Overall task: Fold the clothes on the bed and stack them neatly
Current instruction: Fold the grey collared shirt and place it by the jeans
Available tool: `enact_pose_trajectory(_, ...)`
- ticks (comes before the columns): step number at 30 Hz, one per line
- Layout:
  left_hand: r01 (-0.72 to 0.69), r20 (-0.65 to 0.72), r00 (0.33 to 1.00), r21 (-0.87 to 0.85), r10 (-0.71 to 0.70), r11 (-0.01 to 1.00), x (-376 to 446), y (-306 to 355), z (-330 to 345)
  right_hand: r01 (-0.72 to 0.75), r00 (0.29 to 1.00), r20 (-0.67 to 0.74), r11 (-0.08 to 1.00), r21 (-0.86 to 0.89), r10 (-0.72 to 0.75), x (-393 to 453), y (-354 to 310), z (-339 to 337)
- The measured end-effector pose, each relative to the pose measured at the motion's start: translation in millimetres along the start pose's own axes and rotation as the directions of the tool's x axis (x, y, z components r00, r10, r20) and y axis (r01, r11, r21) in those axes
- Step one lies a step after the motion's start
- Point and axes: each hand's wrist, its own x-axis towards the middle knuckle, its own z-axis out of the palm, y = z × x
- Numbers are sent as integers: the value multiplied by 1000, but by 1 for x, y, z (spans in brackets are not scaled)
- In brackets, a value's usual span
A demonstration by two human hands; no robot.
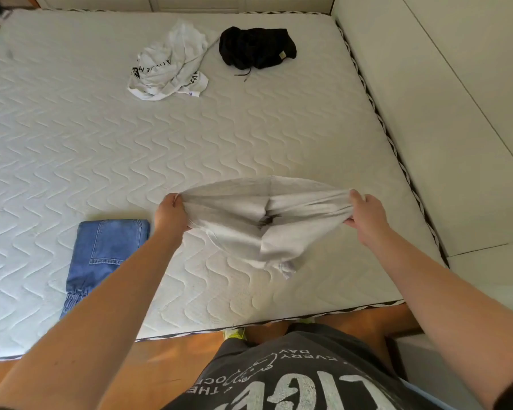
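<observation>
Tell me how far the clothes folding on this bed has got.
Done: the blue jeans lie folded near the bed's front edge. In hand: the left hand and right hand grip a light grey garment stretched between them. Left: the crumpled white shirt and the bunched black garment, plus stacking.

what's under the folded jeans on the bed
Only the quilted mattress shows around the folded jeans. The left forearm covers their near right corner, so that part is hidden.

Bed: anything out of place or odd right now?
Nothing damaged. The white shirt and black garment lie crumpled at the far side, unfolded. Jeans are folded; both hands hold the grey garment.
</observation>
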Motion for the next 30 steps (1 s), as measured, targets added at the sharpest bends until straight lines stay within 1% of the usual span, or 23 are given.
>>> enact_pose_trajectory(2,30,48,998,-48,-27,998,-3,9,3,-10,999,37,999,31,9,2,-5,-3)
enact_pose_trajectory(6,-63,49,997,49,61,997,-8,16,8,-9,1000,0,1000,28,9,6,-9,-2)
enact_pose_trajectory(8,-52,61,997,32,50,998,-10,18,11,-4,1000,-6,1000,-31,4,8,-10,-1)
enact_pose_trajectory(11,8,98,995,-51,-3,999,-15,23,12,22,998,-47,986,-165,-30,5,-12,-1)
enact_pose_trajectory(13,34,94,995,-102,-24,994,-14,30,8,53,993,-96,980,-193,-73,5,-16,-5)
enact_pose_trajectory(15,23,87,996,-161,-9,987,-10,46,4,106,982,-129,963,-246,-141,7,-27,-12)
enact_pose_trajectory(18,-48,123,989,-229,77,972,-9,94,-2,229,958,-101,926,-300,-270,9,-64,-16)
enact_pose_trajectory(21,-85,199,969,-288,147,954,-16,160,3,340,924,-76,897,-284,-374,5,-118,-9)
enact_pose_trajectory(23,-143,224,952,-274,207,951,-23,207,8,424,890,-54,864,-272,-453,0,-155,-1)
enact_pose_trajectory(27,-290,182,920,-278,347,916,-43,297,2,542,830,-25,816,-201,-558,-10,-226,7)
enact_pose_trajectory(30,-350,145,894,-365,425,863,-52,342,-18,581,803,-109,810,-77,-586,-15,-271,4)
